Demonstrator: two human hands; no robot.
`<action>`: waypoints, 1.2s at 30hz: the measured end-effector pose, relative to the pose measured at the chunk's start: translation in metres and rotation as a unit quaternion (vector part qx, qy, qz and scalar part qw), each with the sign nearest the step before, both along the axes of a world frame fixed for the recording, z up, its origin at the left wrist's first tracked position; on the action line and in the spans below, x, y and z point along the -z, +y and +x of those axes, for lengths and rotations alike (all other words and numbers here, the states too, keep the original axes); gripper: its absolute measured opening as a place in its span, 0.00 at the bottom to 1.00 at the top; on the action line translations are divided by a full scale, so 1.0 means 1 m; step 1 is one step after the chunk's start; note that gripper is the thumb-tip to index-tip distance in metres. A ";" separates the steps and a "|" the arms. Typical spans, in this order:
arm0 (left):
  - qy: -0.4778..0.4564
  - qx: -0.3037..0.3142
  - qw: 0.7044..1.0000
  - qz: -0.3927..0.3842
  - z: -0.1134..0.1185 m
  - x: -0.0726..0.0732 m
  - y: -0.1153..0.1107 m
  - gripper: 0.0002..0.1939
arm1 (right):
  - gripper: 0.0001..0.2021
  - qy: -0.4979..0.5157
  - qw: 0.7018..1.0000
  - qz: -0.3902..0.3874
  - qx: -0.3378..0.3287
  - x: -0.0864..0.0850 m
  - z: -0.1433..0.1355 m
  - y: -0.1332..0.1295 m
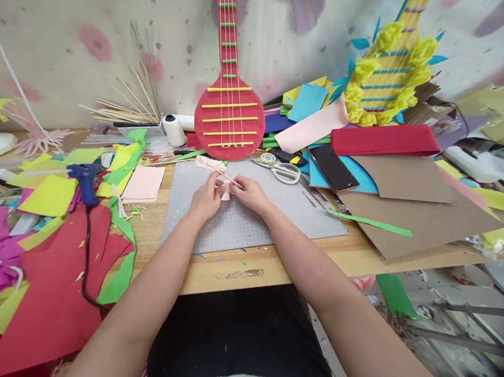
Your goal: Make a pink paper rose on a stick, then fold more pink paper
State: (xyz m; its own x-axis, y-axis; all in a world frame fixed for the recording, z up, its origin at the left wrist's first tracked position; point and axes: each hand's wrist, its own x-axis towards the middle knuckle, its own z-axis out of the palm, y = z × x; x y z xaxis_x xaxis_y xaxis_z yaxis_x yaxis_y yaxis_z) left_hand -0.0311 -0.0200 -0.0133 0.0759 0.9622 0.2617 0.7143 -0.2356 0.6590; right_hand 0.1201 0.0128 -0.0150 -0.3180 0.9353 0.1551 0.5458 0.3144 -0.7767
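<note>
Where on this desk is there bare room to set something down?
On the cutting mat: between the left hand and pink sheets, and between the right forearm and scissors. Crowded: left, around the glue gun; right, around the phone.

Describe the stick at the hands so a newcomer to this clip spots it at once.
Find the red stringed instrument against the wall, then the grey cutting mat before it. Near the mat's far edge, a thin tan stick slants between the left hand and right hand. Unlike the bunched sticks by the wall, this one is alone, in the right hand's grasp.
</note>
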 end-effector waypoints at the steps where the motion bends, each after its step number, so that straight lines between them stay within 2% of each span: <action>1: -0.008 0.002 1.000 -0.006 0.000 0.000 0.000 0.24 | 0.10 0.006 1.000 -0.002 -0.001 0.000 0.000 0.000; 6: -0.053 0.000 0.998 -0.017 0.002 0.000 -0.001 0.25 | 0.10 0.040 0.999 -0.015 -0.002 0.000 0.002 0.002; 10: -0.067 0.013 0.997 -0.019 0.000 0.000 -0.001 0.25 | 0.10 0.087 0.995 -0.033 -0.043 0.000 0.003 0.001; 19: -0.041 0.026 0.999 -0.023 -0.002 -0.002 -0.003 0.27 | 0.12 0.111 0.991 -0.036 -0.062 0.008 0.001 0.004; 26: -0.011 -0.006 1.000 -0.001 0.000 -0.001 -0.002 0.29 | 0.15 0.089 0.994 -0.033 -0.061 0.003 0.000 -0.001; 28: -0.019 -0.043 0.999 0.017 0.000 -0.002 -0.003 0.29 | 0.15 0.090 0.994 -0.036 -0.054 0.002 -0.001 -0.002; 32: -0.080 -0.170 0.977 0.099 0.000 -0.006 -0.004 0.24 | 0.14 0.107 0.994 -0.026 -0.013 0.005 -0.004 -0.002; 34: -0.153 -0.177 0.969 0.082 0.001 -0.006 -0.003 0.20 | 0.14 0.110 0.994 -0.019 0.002 0.008 -0.006 -0.002; 36: -0.241 -0.149 0.959 0.013 0.004 -0.005 -0.002 0.16 | 0.14 0.109 0.994 -0.016 0.000 0.010 -0.007 -0.001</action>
State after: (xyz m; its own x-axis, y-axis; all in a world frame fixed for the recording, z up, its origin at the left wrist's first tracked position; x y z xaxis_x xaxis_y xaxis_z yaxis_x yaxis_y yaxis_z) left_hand -0.0268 -0.0217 -0.0078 -0.3374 0.9151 0.2209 0.3661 -0.0886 0.9263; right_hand 0.1130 0.0114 -0.0248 -0.2803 0.9408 0.1907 0.3635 0.2879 -0.8860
